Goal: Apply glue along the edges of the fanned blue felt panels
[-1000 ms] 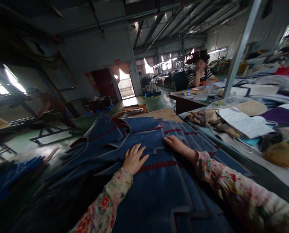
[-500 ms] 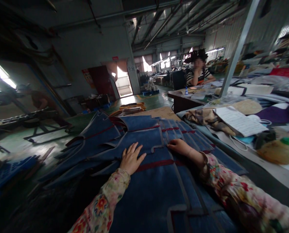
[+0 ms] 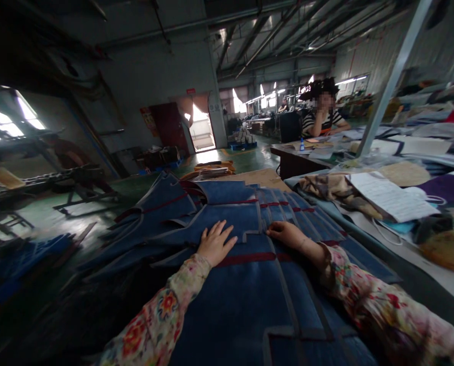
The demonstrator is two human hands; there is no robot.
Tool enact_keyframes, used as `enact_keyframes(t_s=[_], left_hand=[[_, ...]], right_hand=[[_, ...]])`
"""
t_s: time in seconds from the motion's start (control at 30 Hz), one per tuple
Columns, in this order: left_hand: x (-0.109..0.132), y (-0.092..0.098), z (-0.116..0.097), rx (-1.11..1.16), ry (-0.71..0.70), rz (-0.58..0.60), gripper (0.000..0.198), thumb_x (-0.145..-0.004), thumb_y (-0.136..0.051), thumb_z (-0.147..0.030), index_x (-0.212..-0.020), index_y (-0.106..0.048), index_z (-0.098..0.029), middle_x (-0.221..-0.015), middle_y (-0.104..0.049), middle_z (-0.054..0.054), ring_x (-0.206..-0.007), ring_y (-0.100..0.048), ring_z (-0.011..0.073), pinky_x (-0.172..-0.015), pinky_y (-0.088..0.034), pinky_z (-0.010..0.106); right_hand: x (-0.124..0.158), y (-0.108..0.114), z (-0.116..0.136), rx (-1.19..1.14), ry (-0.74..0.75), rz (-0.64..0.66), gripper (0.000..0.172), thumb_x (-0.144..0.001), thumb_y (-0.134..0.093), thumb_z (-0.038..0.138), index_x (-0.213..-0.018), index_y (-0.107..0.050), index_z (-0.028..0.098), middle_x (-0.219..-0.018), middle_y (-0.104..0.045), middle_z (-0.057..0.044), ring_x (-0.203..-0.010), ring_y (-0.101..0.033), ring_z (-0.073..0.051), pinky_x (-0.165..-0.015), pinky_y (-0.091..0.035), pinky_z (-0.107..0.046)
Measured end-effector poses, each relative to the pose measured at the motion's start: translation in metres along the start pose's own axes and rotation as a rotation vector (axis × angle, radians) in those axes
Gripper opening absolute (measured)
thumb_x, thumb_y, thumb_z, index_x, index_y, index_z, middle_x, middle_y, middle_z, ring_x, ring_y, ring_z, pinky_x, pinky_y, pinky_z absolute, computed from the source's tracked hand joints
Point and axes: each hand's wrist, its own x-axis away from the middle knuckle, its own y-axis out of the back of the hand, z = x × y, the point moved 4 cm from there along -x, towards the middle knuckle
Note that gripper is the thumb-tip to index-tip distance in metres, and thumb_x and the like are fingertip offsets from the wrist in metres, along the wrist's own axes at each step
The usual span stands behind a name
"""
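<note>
A stack of blue carpet pieces [image 3: 245, 284] with red and grey stripes lies fanned out before me. My left hand [image 3: 216, 243] rests flat on the top piece, fingers spread, just above a red stripe. My right hand [image 3: 285, 234] lies palm down to its right, fingers curled over the stepped edge of a piece. Both arms wear flowered sleeves.
On the right, a table holds a printed paper sheet [image 3: 390, 195], cloth scraps and a round straw-coloured thing [image 3: 446, 249]. A metal post [image 3: 392, 81] rises there. A person in a striped top [image 3: 324, 119] sits at a desk behind. Another person [image 3: 68, 155] bends over a bench far left.
The view has shifted slightly; my hands stay on the blue pieces in almost the same place, the right hand's fingers a little more curled over the edge.
</note>
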Motion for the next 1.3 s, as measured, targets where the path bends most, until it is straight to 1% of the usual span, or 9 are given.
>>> enact_keyframes(t_s=[0.13, 0.27, 0.4, 0.53, 0.67, 0.77, 0.87, 1.03, 1.3], left_hand=[[0.002, -0.006, 0.0, 0.066, 0.027, 0.053, 0.049, -0.09, -0.026, -0.052, -0.133, -0.04, -0.03, -0.146, -0.029, 0.004, -0.134, -0.025, 0.0233, -0.106, -0.023, 0.053], [0.005, -0.004, -0.001, 0.107, 0.027, 0.032, 0.051, -0.09, -0.024, -0.053, -0.133, -0.039, -0.03, -0.147, -0.029, 0.004, -0.135, -0.024, 0.0234, -0.106, -0.022, 0.054], [0.007, -0.006, -0.001, 0.136, 0.022, -0.009, 0.051, -0.09, -0.024, -0.054, -0.132, -0.04, -0.03, -0.146, -0.03, 0.004, -0.134, -0.025, 0.0236, -0.106, -0.022, 0.056], [0.012, -0.007, -0.003, 0.163, -0.006, -0.086, 0.046, -0.09, -0.03, -0.05, -0.127, -0.046, -0.028, -0.142, -0.038, 0.004, -0.131, -0.03, 0.0224, -0.107, -0.021, 0.054], [0.022, 0.001, 0.005, 0.217, -0.132, -0.143, 0.035, -0.091, -0.035, -0.038, -0.118, -0.054, -0.025, -0.128, -0.054, 0.003, -0.121, -0.044, 0.0167, -0.105, -0.03, 0.038], [0.031, 0.013, 0.044, 0.189, -0.099, -0.164, 0.033, -0.091, -0.036, -0.033, -0.116, -0.056, -0.023, -0.118, -0.06, 0.002, -0.113, -0.051, 0.0143, -0.1, -0.037, 0.03], [0.044, 0.028, 0.117, 0.059, 0.234, -0.197, 0.035, -0.092, -0.032, -0.027, -0.119, -0.053, -0.022, -0.122, -0.058, 0.003, -0.115, -0.05, 0.0144, -0.101, -0.036, 0.03], [0.064, 0.033, 0.214, -0.029, 0.485, -0.085, 0.035, -0.082, -0.044, -0.015, -0.114, -0.056, -0.013, -0.118, -0.059, 0.012, -0.111, -0.053, 0.0229, -0.097, -0.04, 0.037], [0.034, 0.003, 0.225, -0.073, 0.492, -0.029, 0.041, -0.077, -0.052, -0.02, -0.119, -0.053, -0.015, -0.122, -0.056, 0.01, -0.115, -0.049, 0.0226, -0.098, -0.036, 0.033]], right_hand=[[-0.006, 0.019, 0.014, 0.127, 0.025, -0.015, 0.024, -0.081, -0.05, 0.035, -0.086, -0.064, 0.016, -0.08, -0.067, -0.006, -0.071, -0.061, -0.017, -0.065, -0.045, -0.026], [-0.011, 0.041, 0.067, 0.295, 0.343, -0.308, 0.031, -0.086, -0.044, 0.03, -0.107, -0.059, 0.014, -0.101, -0.063, -0.012, -0.093, -0.059, -0.022, -0.084, -0.045, -0.033], [-0.01, 0.003, 0.095, 0.321, 0.634, -0.315, 0.042, -0.09, -0.039, 0.035, -0.125, -0.049, 0.015, -0.131, -0.047, -0.014, -0.123, -0.041, -0.024, -0.102, -0.035, -0.04], [-0.016, -0.049, 0.069, 0.429, 0.567, -0.14, 0.041, -0.092, -0.036, 0.036, -0.129, -0.048, 0.022, -0.138, -0.042, -0.009, -0.13, -0.034, -0.027, -0.101, -0.033, -0.048], [-0.021, -0.058, 0.05, 0.454, 0.567, -0.113, 0.042, -0.092, -0.034, 0.037, -0.129, -0.048, 0.024, -0.14, -0.04, -0.008, -0.132, -0.03, -0.026, -0.103, -0.031, -0.047], [-0.022, -0.054, 0.049, 0.46, 0.562, -0.114, 0.043, -0.092, -0.033, 0.038, -0.13, -0.048, 0.024, -0.141, -0.039, -0.008, -0.131, -0.031, -0.026, -0.103, -0.032, -0.048], [-0.022, -0.054, 0.049, 0.465, 0.567, -0.111, 0.044, -0.092, -0.032, 0.04, -0.13, -0.048, 0.024, -0.141, -0.039, -0.008, -0.131, -0.031, -0.026, -0.102, -0.033, -0.048], [-0.021, -0.056, 0.049, 0.466, 0.557, -0.11, 0.045, -0.092, -0.03, 0.042, -0.131, -0.047, 0.025, -0.142, -0.038, -0.006, -0.132, -0.03, -0.026, -0.103, -0.031, -0.048], [-0.02, -0.055, 0.05, 0.451, 0.507, -0.059, 0.046, -0.093, -0.028, 0.044, -0.133, -0.044, 0.027, -0.144, -0.034, -0.004, -0.134, -0.026, -0.024, -0.106, -0.027, -0.049]])
